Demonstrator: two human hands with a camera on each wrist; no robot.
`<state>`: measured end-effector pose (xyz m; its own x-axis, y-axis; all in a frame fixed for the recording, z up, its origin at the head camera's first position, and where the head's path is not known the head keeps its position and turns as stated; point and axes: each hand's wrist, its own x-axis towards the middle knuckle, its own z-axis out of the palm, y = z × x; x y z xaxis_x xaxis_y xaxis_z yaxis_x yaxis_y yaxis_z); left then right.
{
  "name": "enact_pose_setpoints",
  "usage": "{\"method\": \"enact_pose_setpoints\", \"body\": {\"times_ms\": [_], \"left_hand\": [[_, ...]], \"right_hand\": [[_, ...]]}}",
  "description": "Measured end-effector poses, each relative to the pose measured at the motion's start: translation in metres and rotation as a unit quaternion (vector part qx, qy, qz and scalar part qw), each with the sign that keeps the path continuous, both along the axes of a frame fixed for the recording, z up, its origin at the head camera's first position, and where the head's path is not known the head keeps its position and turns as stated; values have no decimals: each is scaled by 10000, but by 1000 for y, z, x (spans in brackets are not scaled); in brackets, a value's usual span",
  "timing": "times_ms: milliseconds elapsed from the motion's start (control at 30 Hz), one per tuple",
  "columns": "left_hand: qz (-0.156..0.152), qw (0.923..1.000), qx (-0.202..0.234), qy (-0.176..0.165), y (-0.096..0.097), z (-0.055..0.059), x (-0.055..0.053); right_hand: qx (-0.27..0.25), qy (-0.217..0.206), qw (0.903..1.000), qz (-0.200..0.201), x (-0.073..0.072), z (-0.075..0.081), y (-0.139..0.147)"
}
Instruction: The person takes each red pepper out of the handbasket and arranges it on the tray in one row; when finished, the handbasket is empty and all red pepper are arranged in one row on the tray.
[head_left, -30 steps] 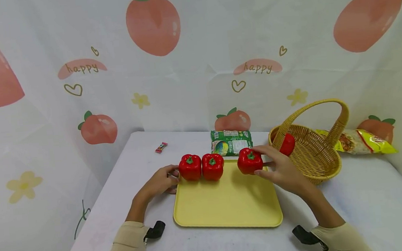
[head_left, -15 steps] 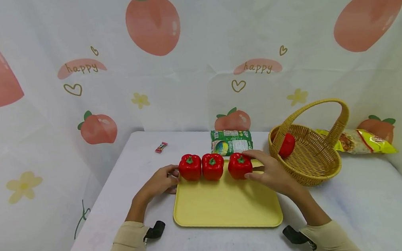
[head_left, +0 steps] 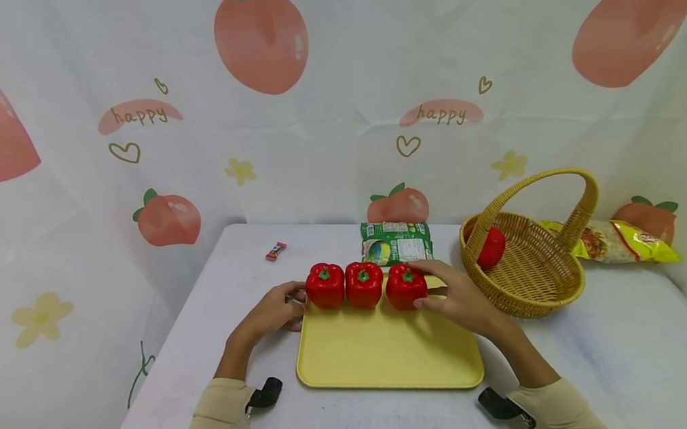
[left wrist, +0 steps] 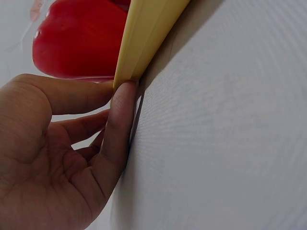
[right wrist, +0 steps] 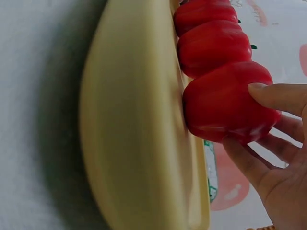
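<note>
Three red bell peppers stand in a row along the far side of a yellow tray (head_left: 387,357). At the tray's left edge, my left hand (head_left: 275,310) pinches the rim, thumb and finger meeting it in the left wrist view. Right beside that hand is the leftmost bell pepper (head_left: 325,286), with the middle bell pepper (head_left: 364,285) close against it. My right hand (head_left: 464,296) holds the rightmost bell pepper (right wrist: 230,103) from its right side, thumb and fingers spread round it. A narrow gap shows between this pepper and the middle one in the head view.
To the right stands a wicker basket (head_left: 532,269) with a tall handle and a red object (head_left: 491,249) inside. A green packet (head_left: 396,242) lies behind the tray, a yellow bag (head_left: 618,241) behind the basket. A small wrapped candy (head_left: 276,251) lies at the back left.
My right hand has moved left with the rightmost bell pepper, bringing it nearer the middle one. The left hand and the other two peppers have stayed in place.
</note>
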<state>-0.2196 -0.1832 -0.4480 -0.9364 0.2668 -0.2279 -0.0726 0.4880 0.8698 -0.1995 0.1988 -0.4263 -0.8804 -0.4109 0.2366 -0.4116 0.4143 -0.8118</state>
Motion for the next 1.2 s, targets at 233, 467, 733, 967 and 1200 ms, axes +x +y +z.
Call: {"method": "enact_pose_setpoints", "body": {"times_ms": [233, 467, 733, 967, 1200], "left_hand": [[-3, 10000, -1, -30, -1, 0, -1], [-32, 10000, 27, -18, -1, -1, -2], [-48, 10000, 12, -15, -1, 0, -2], [-53, 10000, 9, -36, -1, 0, -2], [-62, 10000, 35, -8, -1, -1, -2]], "right_hand": [[50, -34, 10000, -21, 0, 1, 2], [-53, -103, 9999, -3, 0, 0, 3], [-128, -14, 9999, 54, 0, 0, 2], [-84, 42, 9999, 37, 0, 0, 2], [-35, 106, 9999, 48, 1, 0, 1]]}}
